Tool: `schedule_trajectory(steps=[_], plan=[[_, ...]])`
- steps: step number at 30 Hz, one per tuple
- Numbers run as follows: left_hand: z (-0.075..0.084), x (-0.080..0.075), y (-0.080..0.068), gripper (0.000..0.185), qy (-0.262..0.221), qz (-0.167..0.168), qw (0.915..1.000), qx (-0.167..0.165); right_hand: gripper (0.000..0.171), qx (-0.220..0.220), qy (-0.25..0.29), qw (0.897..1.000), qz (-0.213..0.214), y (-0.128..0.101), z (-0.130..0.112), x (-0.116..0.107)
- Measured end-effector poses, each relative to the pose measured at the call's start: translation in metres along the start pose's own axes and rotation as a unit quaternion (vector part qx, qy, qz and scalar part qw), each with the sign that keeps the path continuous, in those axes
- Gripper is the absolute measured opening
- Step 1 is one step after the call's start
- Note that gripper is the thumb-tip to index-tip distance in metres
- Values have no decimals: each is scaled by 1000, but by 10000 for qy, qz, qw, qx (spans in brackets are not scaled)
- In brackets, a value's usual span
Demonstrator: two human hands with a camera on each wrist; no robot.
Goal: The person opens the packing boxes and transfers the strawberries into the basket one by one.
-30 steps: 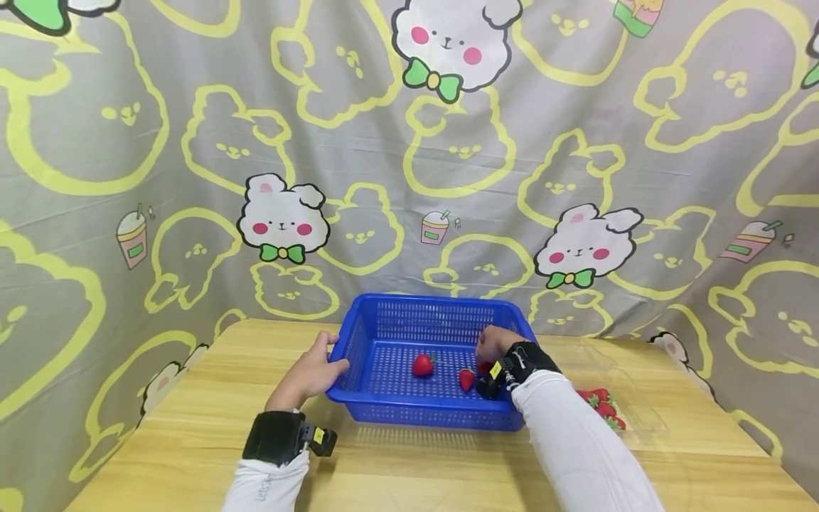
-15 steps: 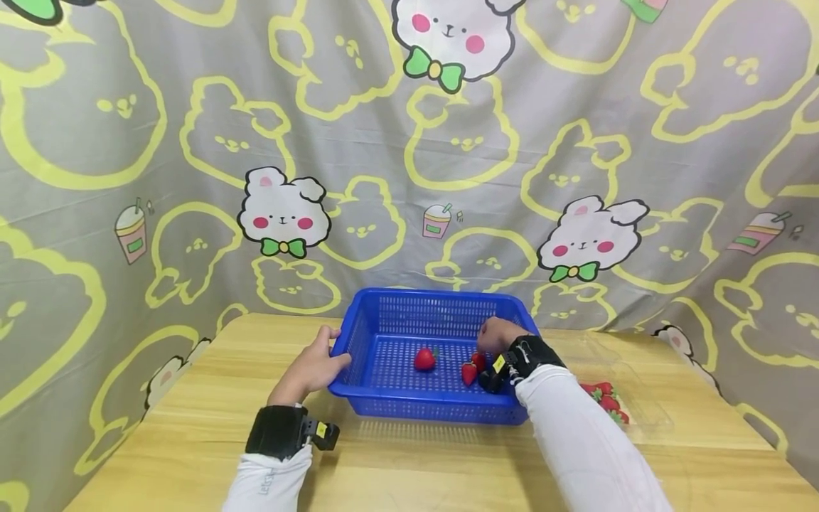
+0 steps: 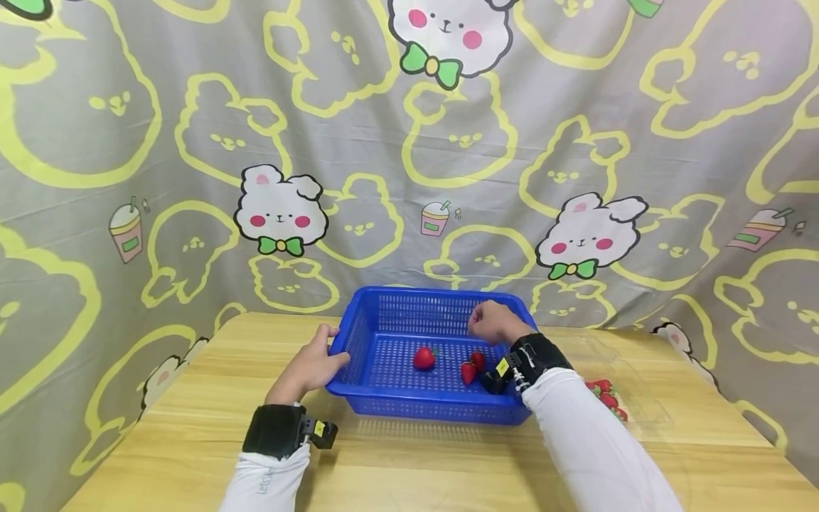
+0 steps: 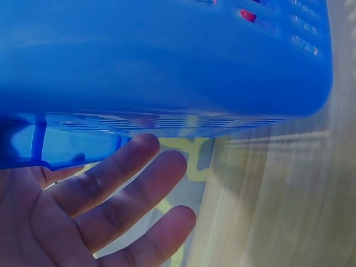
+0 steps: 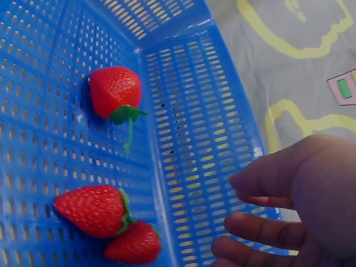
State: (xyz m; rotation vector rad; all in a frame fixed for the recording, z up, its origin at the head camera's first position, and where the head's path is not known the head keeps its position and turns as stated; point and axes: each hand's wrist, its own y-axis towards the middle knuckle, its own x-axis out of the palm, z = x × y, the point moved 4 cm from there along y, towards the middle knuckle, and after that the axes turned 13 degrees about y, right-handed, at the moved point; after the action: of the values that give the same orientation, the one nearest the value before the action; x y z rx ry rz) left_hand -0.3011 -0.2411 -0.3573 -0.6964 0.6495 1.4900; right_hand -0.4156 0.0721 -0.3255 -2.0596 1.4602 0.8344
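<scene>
So, the blue basket [image 3: 384, 387] sits on the wooden tabletop [image 3: 192, 427] about in the middle, close to the cartoon bunny curtain [image 3: 281, 213] at the back. Left hand [image 3: 313, 366] is on the basket's left rim, thumb over the top edge and the fingers [image 4: 119, 186] spread out fairly straight under and along the outer wall, so that grip is more of a loose, open-handed steadying touch than a real clamp. Right hand [image 3: 491, 323] hangs over the right side of the basket, above the floor of it, fingers [image 5: 267, 231] loosely curled and holding nothing at all, grip empty and relaxed. Inside the basket there are three strawberries: one strawberry [image 3: 423, 358] by itself near the middle with its green stem pointing off to the side, and a pair of strawberries [image 3: 473, 368] touching each other just under and in front of the right hand. From the right wrist view you can see the pair lying snug together on the perforated floor, with the single one well apart from them, nearer the far corner. Off to the right on the tabletop there's a clear plastic tray [image 3: 640, 412] with more strawberries [image 3: 604, 398] in it, partly hidden behind the white sleeve [image 3: 589, 441]. Both wrists wear black straps with little cameras
</scene>
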Motion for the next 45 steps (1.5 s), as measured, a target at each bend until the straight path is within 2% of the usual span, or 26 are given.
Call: schedule_trajectory(steps=[2,7,15,23,26,31,34,38,42,45], plan=[[0,-1,0,49,61,-4,10000,27,2,-144,-139,9996,178,-1,-2,-4],[0,0,-1,49,136,-28,9999,56,8,-483,-267,9973,490,-5,-2,-15],[3,2,-2,49,304,-2,9995,94,11,-795,89,9944,684,-18,-3,-31],[6,0,0,51,463,95,9988,83,16,-904,248,9884,1197,-42,-8,-50],[7,0,0,52,497,113,9986,104,19,-945,374,9838,1479,-54,-5,-58],[6,-1,2,52,515,107,9986,99,23,-1162,481,9695,2104,-79,7,-71],[6,-1,3,52,530,81,9985,112,25,-1033,499,9596,2571,-96,23,-78],[6,-3,4,53,561,60,9983,138,32,-530,553,9521,2959,-114,51,-84],[7,-4,4,54,602,29,9981,128,36,66,579,9574,2828,-120,77,-81],[6,-2,2,54,580,-28,9983,97,35,272,502,9621,2665,-118,91,-79]])
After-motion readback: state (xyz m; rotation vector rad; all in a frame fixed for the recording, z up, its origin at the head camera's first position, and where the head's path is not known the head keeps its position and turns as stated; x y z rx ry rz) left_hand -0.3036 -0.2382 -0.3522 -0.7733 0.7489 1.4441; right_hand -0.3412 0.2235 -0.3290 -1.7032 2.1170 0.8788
